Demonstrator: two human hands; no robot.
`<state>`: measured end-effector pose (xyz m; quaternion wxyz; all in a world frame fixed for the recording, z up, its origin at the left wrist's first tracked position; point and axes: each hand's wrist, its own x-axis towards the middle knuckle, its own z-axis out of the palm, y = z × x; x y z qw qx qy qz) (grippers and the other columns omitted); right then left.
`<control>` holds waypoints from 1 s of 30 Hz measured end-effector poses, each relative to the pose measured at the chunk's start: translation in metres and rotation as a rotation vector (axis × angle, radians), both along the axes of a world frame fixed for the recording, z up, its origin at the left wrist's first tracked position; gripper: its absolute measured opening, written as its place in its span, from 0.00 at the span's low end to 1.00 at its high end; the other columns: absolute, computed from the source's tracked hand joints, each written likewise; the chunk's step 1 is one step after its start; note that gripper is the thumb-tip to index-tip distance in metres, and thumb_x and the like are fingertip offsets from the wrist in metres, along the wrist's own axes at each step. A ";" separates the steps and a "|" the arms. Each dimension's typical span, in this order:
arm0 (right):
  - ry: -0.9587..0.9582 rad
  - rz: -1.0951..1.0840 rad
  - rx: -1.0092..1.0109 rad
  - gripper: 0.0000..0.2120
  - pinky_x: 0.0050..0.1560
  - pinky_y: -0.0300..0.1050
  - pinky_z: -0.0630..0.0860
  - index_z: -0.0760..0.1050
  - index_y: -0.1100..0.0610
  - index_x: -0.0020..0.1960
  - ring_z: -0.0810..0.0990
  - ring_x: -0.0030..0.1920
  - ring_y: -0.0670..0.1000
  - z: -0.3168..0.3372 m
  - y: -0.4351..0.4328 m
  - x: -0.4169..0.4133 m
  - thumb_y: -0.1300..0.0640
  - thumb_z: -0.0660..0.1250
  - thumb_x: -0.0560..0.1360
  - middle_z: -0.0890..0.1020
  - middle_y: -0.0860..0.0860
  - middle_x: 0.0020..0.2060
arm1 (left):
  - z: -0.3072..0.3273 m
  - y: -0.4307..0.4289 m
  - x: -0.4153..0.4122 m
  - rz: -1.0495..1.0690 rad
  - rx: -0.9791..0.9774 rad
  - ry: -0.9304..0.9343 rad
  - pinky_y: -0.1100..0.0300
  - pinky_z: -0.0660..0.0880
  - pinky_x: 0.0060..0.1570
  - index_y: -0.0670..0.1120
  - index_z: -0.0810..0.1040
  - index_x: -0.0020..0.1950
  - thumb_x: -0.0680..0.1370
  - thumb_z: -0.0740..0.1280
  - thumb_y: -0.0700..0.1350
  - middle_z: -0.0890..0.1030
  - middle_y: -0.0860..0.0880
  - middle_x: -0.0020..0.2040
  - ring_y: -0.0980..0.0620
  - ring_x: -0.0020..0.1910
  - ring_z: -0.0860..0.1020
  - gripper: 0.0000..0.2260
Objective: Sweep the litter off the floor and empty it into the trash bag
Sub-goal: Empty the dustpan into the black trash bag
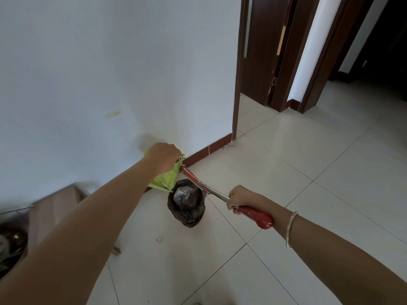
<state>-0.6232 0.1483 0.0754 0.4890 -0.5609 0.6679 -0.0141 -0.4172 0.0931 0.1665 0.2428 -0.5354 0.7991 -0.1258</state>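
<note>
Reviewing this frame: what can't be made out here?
- Head view: whether litter is leaving the green dustpan; the left hand covers its top.
- Inside of the black trash bag: only crumpled plastic shows, contents unclear.
- Broom head: hidden behind the dustpan; only the red handle in the right hand shows.
- Dark object at lower left: blurred and cut off by the frame edge.

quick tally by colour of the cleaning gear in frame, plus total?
Green: 1, the dustpan, tipped over the bag in the left hand
Black: 1, the trash bag, open on the floor
Red: 1, the broom handle, gripped by the right hand
Total: 3
</note>
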 end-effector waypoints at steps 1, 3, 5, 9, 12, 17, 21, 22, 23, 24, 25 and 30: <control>-0.004 -0.003 0.003 0.13 0.23 0.35 0.66 0.64 0.60 0.30 0.70 0.13 0.44 0.001 0.000 0.000 0.69 0.63 0.70 0.70 0.48 0.10 | 0.003 -0.001 0.000 0.027 -0.010 0.032 0.56 0.73 0.47 0.40 0.77 0.57 0.76 0.60 0.36 0.80 0.43 0.55 0.43 0.55 0.80 0.12; -0.001 -0.009 0.007 0.13 0.23 0.35 0.66 0.64 0.60 0.30 0.70 0.14 0.44 0.004 0.002 -0.002 0.69 0.63 0.70 0.70 0.47 0.10 | 0.011 -0.002 -0.001 0.065 -0.037 0.095 0.57 0.71 0.44 0.40 0.77 0.57 0.76 0.60 0.36 0.80 0.42 0.55 0.42 0.55 0.79 0.12; 0.012 -0.016 0.012 0.13 0.23 0.35 0.65 0.65 0.61 0.30 0.70 0.14 0.44 0.008 0.003 -0.003 0.69 0.63 0.70 0.70 0.48 0.10 | 0.016 -0.001 -0.004 0.079 -0.050 0.134 0.57 0.69 0.43 0.39 0.77 0.57 0.76 0.60 0.36 0.80 0.41 0.55 0.42 0.55 0.79 0.11; -0.013 -0.076 0.041 0.11 0.20 0.34 0.64 0.66 0.62 0.32 0.69 0.11 0.43 0.015 0.006 -0.006 0.69 0.63 0.72 0.71 0.49 0.10 | 0.021 0.005 -0.015 0.069 -0.047 0.179 0.56 0.73 0.47 0.38 0.77 0.56 0.76 0.61 0.36 0.79 0.41 0.51 0.41 0.54 0.79 0.11; -0.017 -0.109 0.054 0.10 0.17 0.31 0.64 0.67 0.62 0.33 0.70 0.11 0.43 0.016 0.011 -0.010 0.69 0.63 0.72 0.71 0.49 0.10 | 0.023 0.007 -0.023 0.057 -0.052 0.238 0.55 0.74 0.49 0.38 0.77 0.55 0.75 0.61 0.36 0.80 0.41 0.52 0.41 0.53 0.80 0.10; -0.011 -0.189 0.059 0.09 0.17 0.31 0.65 0.68 0.63 0.34 0.71 0.12 0.43 0.012 0.022 -0.022 0.69 0.64 0.71 0.72 0.49 0.11 | 0.022 0.010 -0.043 -0.005 -0.035 0.321 0.54 0.74 0.49 0.38 0.77 0.54 0.74 0.63 0.37 0.79 0.42 0.46 0.40 0.53 0.80 0.10; 0.006 -0.279 0.060 0.06 0.21 0.35 0.68 0.70 0.63 0.37 0.71 0.12 0.43 0.009 0.040 -0.037 0.68 0.64 0.71 0.73 0.49 0.11 | 0.025 0.011 -0.066 -0.073 0.006 0.372 0.54 0.74 0.48 0.36 0.78 0.53 0.74 0.63 0.37 0.74 0.45 0.39 0.40 0.49 0.79 0.10; 0.006 -0.308 0.058 0.06 0.21 0.35 0.67 0.70 0.63 0.37 0.71 0.12 0.43 0.009 0.048 -0.043 0.68 0.64 0.71 0.73 0.49 0.11 | 0.025 0.011 -0.073 -0.090 0.015 0.388 0.55 0.74 0.47 0.36 0.78 0.52 0.74 0.63 0.37 0.71 0.48 0.34 0.41 0.47 0.79 0.09; 0.006 -0.335 0.056 0.06 0.21 0.35 0.67 0.70 0.63 0.36 0.70 0.12 0.43 0.009 0.055 -0.048 0.68 0.64 0.71 0.72 0.49 0.11 | 0.025 0.011 -0.079 -0.104 0.026 0.406 0.55 0.73 0.45 0.36 0.78 0.51 0.74 0.64 0.37 0.67 0.49 0.32 0.40 0.48 0.79 0.09; 0.003 -0.364 0.055 0.07 0.21 0.36 0.66 0.70 0.63 0.35 0.70 0.12 0.43 0.009 0.063 -0.052 0.68 0.64 0.71 0.73 0.49 0.12 | 0.024 0.012 -0.085 -0.117 0.043 0.431 0.56 0.71 0.44 0.36 0.78 0.51 0.74 0.64 0.38 0.65 0.50 0.31 0.40 0.49 0.79 0.09; -0.008 -0.410 0.053 0.07 0.21 0.36 0.66 0.70 0.63 0.34 0.70 0.13 0.44 0.007 0.074 -0.058 0.68 0.64 0.71 0.73 0.50 0.13 | 0.023 0.015 -0.095 -0.149 0.068 0.453 0.56 0.70 0.43 0.36 0.78 0.49 0.74 0.64 0.38 0.65 0.50 0.31 0.40 0.51 0.79 0.08; -0.018 -0.560 0.060 0.08 0.25 0.38 0.67 0.70 0.63 0.33 0.73 0.21 0.47 0.004 0.135 -0.072 0.68 0.63 0.70 0.74 0.53 0.21 | 0.005 0.032 -0.133 -0.258 0.154 0.525 0.55 0.73 0.44 0.37 0.75 0.39 0.74 0.65 0.38 0.76 0.43 0.37 0.39 0.50 0.80 0.05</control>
